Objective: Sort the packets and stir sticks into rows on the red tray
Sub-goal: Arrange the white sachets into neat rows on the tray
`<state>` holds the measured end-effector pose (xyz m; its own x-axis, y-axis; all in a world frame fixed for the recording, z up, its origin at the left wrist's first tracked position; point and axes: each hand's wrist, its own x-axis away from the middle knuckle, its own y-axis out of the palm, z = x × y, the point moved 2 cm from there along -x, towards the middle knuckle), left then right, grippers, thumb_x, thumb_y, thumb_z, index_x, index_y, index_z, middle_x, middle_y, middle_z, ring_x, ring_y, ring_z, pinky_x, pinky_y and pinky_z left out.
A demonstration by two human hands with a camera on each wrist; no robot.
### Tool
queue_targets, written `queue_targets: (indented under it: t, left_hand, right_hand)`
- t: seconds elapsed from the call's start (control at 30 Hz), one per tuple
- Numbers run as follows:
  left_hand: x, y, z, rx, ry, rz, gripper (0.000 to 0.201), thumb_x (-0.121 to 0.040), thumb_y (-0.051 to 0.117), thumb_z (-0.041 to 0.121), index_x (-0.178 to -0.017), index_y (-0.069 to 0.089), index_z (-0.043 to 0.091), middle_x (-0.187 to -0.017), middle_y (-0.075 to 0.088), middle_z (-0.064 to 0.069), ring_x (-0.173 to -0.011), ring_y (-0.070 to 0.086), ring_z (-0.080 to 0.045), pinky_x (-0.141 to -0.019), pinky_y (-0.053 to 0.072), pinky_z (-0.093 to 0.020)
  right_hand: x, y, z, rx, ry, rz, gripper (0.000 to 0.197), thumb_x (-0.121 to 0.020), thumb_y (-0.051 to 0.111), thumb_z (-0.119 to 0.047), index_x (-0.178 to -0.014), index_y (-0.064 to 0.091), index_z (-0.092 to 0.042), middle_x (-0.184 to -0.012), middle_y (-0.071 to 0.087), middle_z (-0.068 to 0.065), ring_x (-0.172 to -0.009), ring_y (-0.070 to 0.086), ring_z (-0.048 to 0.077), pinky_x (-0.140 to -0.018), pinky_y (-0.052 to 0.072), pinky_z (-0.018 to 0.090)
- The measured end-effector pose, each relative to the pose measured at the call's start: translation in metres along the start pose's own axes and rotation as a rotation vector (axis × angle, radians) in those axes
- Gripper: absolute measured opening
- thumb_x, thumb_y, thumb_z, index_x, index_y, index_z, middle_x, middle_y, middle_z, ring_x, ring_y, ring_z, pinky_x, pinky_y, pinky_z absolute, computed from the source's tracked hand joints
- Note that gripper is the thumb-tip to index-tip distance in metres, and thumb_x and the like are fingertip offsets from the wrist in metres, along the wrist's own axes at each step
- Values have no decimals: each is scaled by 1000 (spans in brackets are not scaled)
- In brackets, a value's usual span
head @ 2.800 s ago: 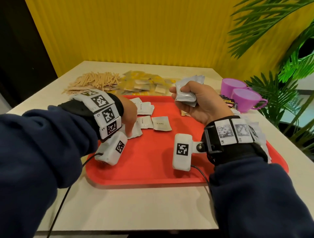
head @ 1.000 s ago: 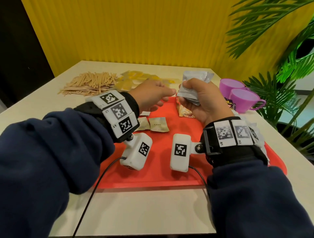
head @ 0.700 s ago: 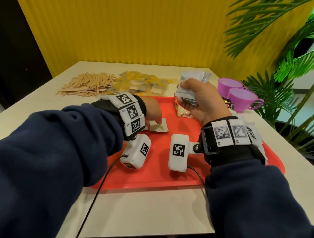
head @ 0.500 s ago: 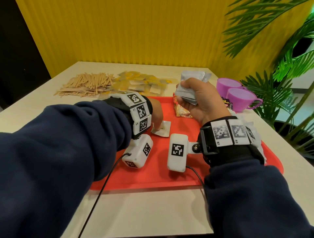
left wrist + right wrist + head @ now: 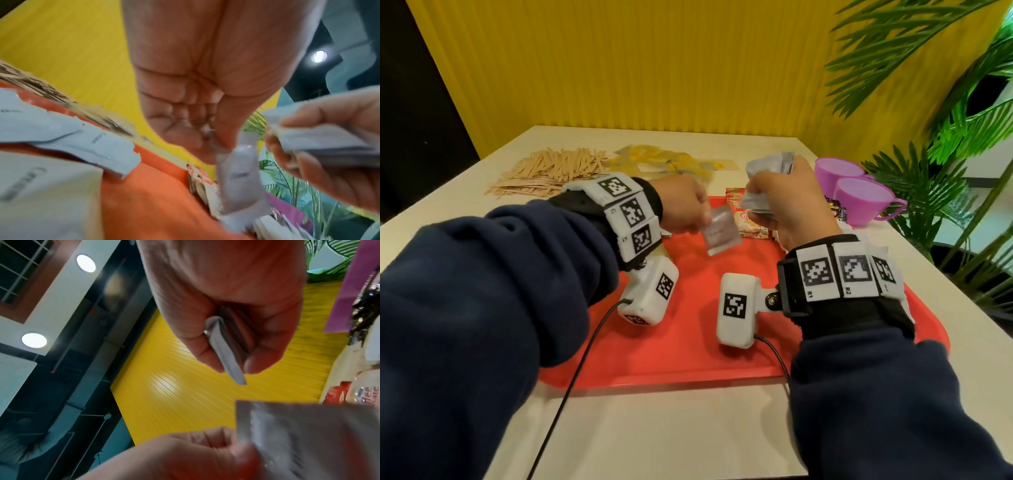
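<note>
Pinching one silvery foil packet [image 5: 719, 229], the left hand [image 5: 681, 205] should lay it flat beside the row on the red plastic tray [image 5: 688, 346]; the right hand [image 5: 787, 202] grips the stack of silvery packets [image 5: 770, 168].

On the table [image 5: 688, 428] the tray [image 5: 688, 363] lies nearest the person, with the stir sticks [image 5: 548, 171] behind its left end, a heap of packets [image 5: 671, 164] behind its middle, and two cups [image 5: 859, 198] off its right.

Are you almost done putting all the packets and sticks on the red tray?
Not nearly. A few grey packets already lie on the red tray. The left hand pinches one silver packet; the right hand grips a stack. The stir sticks and yellow packets wait untouched on the table.
</note>
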<state>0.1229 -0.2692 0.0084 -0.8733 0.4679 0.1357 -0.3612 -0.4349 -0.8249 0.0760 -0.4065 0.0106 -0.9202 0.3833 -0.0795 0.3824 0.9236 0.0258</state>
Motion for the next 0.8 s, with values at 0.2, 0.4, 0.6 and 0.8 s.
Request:
queue_targets:
  t: [0.2,0.4,0.6,0.8]
  left_hand:
    - [11,-14,5,465,206,107,25,-91,51,-4,-76,48,16,-43,53,10,-40,51,2,-42,38,-13]
    - [14,-12,15,717,253,149,20,-88,57,-1,-76,50,12,-47,59,7,-41,54,-1,-47,46,-14]
    - [17,-17,23,736,302,191,18,-86,61,2,-72,52,9,-47,60,5,-43,54,-2,-47,46,-12]
    - [20,-20,27,683,292,219,20,-85,63,2,-72,51,10,-46,58,6,-40,53,0,-45,45,-12]
  right_hand:
    - [0,-4,-4,120,-83,-5,34,-82,47,6,-103,44,-21,-80,48,2,-65,48,17,-49,40,21]
    - [4,11,-7,22,32,-219,24,-92,43,1,-78,47,-18,-68,49,7,-56,47,15,-48,35,19]
    - [8,11,-2,-128,150,-296,20,-93,45,-18,-75,54,-19,-62,55,2,-57,50,15,-50,48,20]
    - [7,12,-3,-197,189,-360,43,-91,41,-56,-83,61,-19,-69,62,1,-61,59,15,-55,49,27]
